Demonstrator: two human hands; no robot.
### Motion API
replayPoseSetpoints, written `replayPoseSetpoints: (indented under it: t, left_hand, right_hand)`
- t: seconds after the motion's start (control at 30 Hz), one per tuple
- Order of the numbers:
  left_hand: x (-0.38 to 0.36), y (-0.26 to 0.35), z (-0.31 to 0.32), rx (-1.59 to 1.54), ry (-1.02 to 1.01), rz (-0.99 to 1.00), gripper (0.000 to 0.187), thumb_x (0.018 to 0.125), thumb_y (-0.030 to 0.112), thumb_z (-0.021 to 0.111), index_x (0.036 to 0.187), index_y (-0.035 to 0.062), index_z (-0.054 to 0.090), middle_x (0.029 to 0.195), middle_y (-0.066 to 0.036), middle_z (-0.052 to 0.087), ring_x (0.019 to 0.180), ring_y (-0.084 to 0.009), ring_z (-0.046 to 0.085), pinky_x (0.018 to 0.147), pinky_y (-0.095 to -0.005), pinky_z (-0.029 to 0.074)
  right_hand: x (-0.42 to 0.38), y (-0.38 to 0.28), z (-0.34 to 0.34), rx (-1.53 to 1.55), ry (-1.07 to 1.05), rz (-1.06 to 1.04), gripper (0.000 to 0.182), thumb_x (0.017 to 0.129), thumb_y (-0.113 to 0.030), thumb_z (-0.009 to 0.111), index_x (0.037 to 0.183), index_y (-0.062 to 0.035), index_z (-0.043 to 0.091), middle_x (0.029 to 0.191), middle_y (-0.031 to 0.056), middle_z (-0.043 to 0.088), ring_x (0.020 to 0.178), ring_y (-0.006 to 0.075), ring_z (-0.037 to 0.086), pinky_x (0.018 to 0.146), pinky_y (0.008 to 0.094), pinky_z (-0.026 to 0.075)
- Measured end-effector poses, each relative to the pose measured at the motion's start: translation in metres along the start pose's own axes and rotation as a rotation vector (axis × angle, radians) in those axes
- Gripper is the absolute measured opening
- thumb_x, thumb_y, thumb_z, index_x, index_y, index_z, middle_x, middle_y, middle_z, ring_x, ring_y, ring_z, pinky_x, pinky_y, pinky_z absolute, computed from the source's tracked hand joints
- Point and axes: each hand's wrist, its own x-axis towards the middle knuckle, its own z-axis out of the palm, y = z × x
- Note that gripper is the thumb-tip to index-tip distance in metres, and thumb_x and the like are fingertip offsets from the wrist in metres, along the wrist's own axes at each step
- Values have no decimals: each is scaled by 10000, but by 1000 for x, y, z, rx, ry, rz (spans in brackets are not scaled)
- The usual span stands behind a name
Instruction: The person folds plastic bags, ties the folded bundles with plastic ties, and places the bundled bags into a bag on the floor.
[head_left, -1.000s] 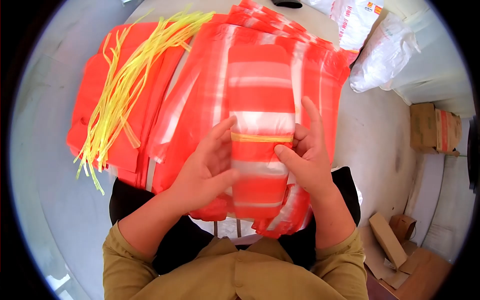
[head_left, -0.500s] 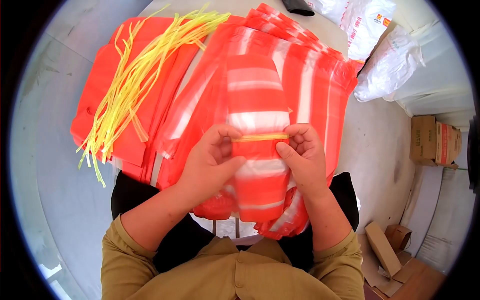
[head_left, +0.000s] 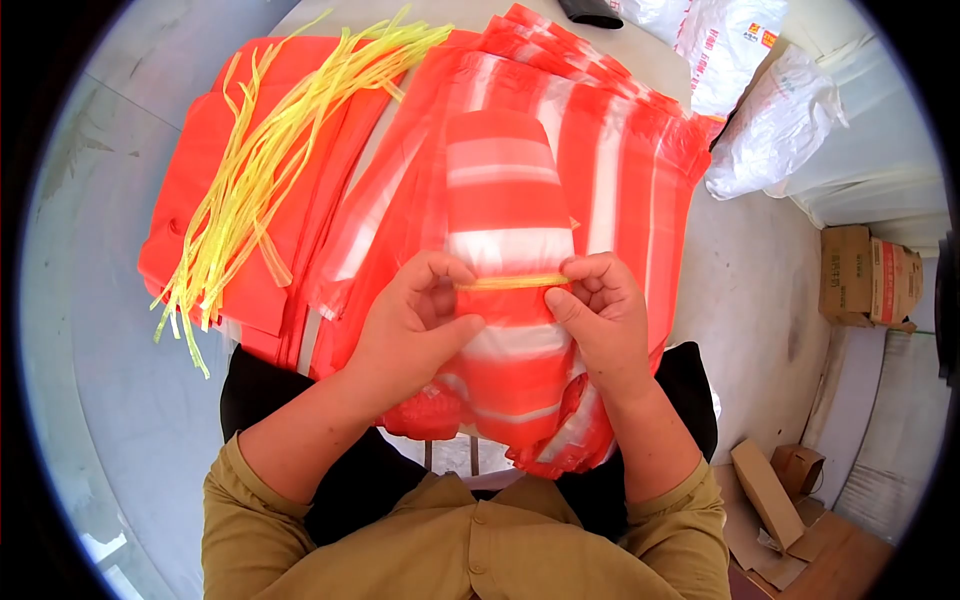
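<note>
A folded bundle of red-and-white striped plastic bags [head_left: 508, 245] lies in front of me, its bands running crosswise. Across its middle runs a narrow yellow plastic strip [head_left: 512, 283]. At the strip's left end, my left hand [head_left: 425, 305] is closed, fingertips curled at the bundle's edge and thumb against its surface. My right hand [head_left: 605, 315] pinches the right end between thumb and fingers. Under the bundle spreads a larger stack of striped plastic bags [head_left: 630, 190]. The back of the bundle is hidden.
Loose yellow strips [head_left: 265, 170] lie over a pile of folded red bags [head_left: 190, 220] on the left. White sacks [head_left: 775, 125] stand at the upper right. Farther right are a cardboard box [head_left: 848, 275] and cardboard pieces [head_left: 768, 498] on the floor.
Both hands, the strip and the bundle have shifted very slightly left and toward me. The grip looks the same.
</note>
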Motion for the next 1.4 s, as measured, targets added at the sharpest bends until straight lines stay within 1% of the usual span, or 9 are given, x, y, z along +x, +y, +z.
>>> replayPoseSetpoints:
  t: [0.33, 0.53, 0.63, 0.73, 0.83, 1.0, 1.17, 1.33, 1.4]
  left_hand:
    - [-1, 2, 0, 53, 38, -4, 426, 940, -103, 662, 1296, 76, 511, 1296, -64, 583, 1190, -147, 625, 995, -309, 537]
    - [0, 3, 0, 63, 22, -18, 419, 943, -95, 665, 1295, 75, 514, 1292, -68, 590, 1194, -150, 626, 996, -314, 537]
    - [0, 3, -1, 73, 21, -41, 410, 946, -95, 663, 1289, 75, 517, 1284, -64, 591, 1195, -148, 625, 999, -316, 534]
    - [0, 1, -2, 65, 2, -23, 388, 950, -95, 660, 1274, 74, 528, 1263, -51, 587, 1190, -141, 621, 1002, -315, 529]
    - [0, -3, -3, 74, -26, 22, 361, 955, -92, 659, 1255, 73, 544, 1237, -34, 577, 1183, -132, 614, 1005, -311, 522]
    - [0, -4, -3, 86, -55, 66, 347, 943, -97, 652, 1240, 60, 564, 1227, -20, 561, 1189, -127, 597, 1010, -305, 508]
    - [-3, 3, 0, 108, -82, 30, 344, 920, -111, 623, 1232, 32, 593, 1237, -23, 562, 1198, -120, 583, 1025, -309, 495]
    - [-3, 3, 1, 130, -131, 36, 285, 979, -73, 637, 1227, 57, 584, 1215, -20, 574, 1181, -129, 595, 1003, -301, 491]
    - [-4, 3, 1, 112, -131, 11, 269, 988, -66, 626, 1226, 54, 584, 1211, -20, 577, 1171, -126, 597, 1000, -301, 488]
  right_hand:
    - [0, 1, -3, -31, -33, -49, 149, 965, 53, 670, 1054, -45, 602, 974, 3, 652, 855, 57, 618, 751, 228, 510]
    - [0, 1, -2, -39, 8, -5, 105, 997, 18, 642, 1068, -44, 595, 961, 0, 648, 854, 57, 612, 760, 228, 506]
    - [0, 0, -3, -25, -33, 11, 118, 1001, 21, 631, 1092, -43, 590, 1019, 6, 644, 908, 59, 605, 796, 230, 500]
    - [1, 3, -1, -10, -46, -18, 156, 1005, 27, 618, 1141, -42, 589, 1095, 13, 629, 978, 60, 591, 831, 235, 491]
    - [0, 1, 6, 63, -74, 43, 271, 1008, 18, 611, 1272, -42, 602, 1141, 7, 612, 993, 57, 565, 841, 234, 480]
    - [-3, -10, -1, -185, -178, 145, 461, 1023, -39, 609, 1480, -58, 555, 1156, -8, 604, 992, 60, 568, 860, 240, 489]
    - [-1, -1, -12, -74, -166, 117, 491, 1023, -71, 613, 1506, -31, 536, 1344, 40, 608, 1210, 124, 567, 1029, 298, 472]
    - [4, -8, -8, 103, -53, 4, 573, 997, -41, 628, 1545, -6, 463, 1575, 104, 490, 1434, 204, 463, 1170, 355, 393]
    - [5, -9, -10, 38, -75, -5, 612, 977, -10, 644, 1556, -7, 443, 1586, 110, 468, 1454, 214, 442, 1187, 369, 376]
